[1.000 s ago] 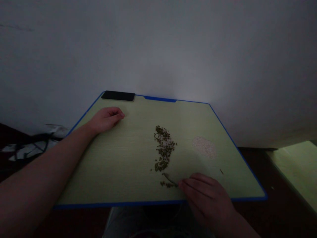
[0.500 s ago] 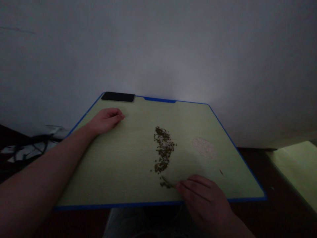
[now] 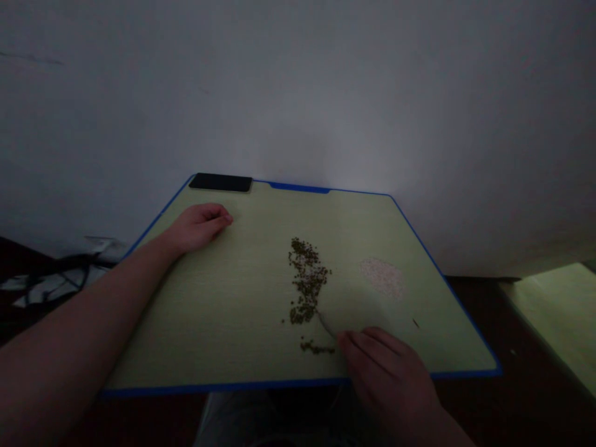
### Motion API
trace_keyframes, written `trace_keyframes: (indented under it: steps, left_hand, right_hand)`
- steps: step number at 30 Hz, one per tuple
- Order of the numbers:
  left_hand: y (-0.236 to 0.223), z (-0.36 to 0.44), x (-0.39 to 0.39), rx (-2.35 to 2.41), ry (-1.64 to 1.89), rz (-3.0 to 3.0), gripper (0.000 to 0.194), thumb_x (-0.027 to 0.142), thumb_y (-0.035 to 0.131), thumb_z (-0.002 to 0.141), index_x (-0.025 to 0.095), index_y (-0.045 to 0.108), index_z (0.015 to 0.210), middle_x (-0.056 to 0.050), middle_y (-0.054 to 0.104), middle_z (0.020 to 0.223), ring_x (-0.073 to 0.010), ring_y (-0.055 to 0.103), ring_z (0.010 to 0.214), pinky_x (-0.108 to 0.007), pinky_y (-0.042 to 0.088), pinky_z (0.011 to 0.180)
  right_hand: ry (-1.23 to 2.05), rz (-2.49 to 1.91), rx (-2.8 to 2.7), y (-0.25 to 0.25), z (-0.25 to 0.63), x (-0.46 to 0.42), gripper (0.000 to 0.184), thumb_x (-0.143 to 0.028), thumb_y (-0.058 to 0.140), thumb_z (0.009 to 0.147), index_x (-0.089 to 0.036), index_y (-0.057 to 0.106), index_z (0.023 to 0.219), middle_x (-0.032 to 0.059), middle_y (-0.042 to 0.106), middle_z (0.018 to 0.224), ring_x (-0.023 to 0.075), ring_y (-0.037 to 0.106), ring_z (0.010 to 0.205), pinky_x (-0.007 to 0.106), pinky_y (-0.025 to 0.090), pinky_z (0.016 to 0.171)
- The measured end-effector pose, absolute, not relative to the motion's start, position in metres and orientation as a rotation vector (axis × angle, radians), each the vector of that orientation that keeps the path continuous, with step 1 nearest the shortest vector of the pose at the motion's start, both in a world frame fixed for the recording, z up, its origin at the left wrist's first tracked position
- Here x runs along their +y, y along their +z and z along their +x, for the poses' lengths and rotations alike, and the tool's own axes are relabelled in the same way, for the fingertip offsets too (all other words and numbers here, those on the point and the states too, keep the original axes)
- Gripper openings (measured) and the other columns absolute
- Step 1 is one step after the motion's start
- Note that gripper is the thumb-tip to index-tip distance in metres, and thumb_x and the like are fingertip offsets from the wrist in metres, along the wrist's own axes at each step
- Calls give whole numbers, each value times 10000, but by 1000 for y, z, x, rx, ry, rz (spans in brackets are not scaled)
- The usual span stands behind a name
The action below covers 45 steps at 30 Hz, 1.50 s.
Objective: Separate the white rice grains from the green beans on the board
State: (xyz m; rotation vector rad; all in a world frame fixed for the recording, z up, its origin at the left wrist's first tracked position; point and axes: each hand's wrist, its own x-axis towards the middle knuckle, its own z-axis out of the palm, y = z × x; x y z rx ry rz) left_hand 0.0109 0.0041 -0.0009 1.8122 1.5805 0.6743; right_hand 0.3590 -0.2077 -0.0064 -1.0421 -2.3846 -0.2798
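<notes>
My right hand (image 3: pixel 388 369), near the front edge of the board, pinches a thin, slightly curved stick-like tool (image 3: pixel 328 325). Its tip touches the lower right of a long heap of small green-brown beans (image 3: pixel 307 288), with pale grains mixed among them. A short row of the same beans (image 3: pixel 316 349) lies closer to me, left of the fingers. Past my right hand is a flat patch of pale, rice-like grains (image 3: pixel 384 277). My left hand (image 3: pixel 200 225) rests on the board at the left, fingers loosely curled, with nothing visible in them.
The pale yellow board (image 3: pixel 223 323) has a blue rim. A black phone (image 3: pixel 221 182) lies at its back left corner. A small dark sliver (image 3: pixel 416 323) sits at the right. Behind stands a wall (image 3: pixel 298 93); dark cables (image 3: pixel 69 267) are at the left.
The tool's tip has moved up from the small near group of beans to the lower edge of the main heap. That near group now shows as a longer row. My left hand stays put.
</notes>
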Motion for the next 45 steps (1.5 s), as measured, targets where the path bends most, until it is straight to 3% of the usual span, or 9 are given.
trace_keyframes:
  steps: [45]
  left_hand:
    - [0,11,5,1561,673,1797,261,417,538,810,169,571,739,52,452,511,-103,412,499,-250,326,505]
  right_hand:
    - [-292,-990,-2385,-9,360,-207,259,-57,434,928,-84,676,1013,73,744,848,173,670,709,317,583,700]
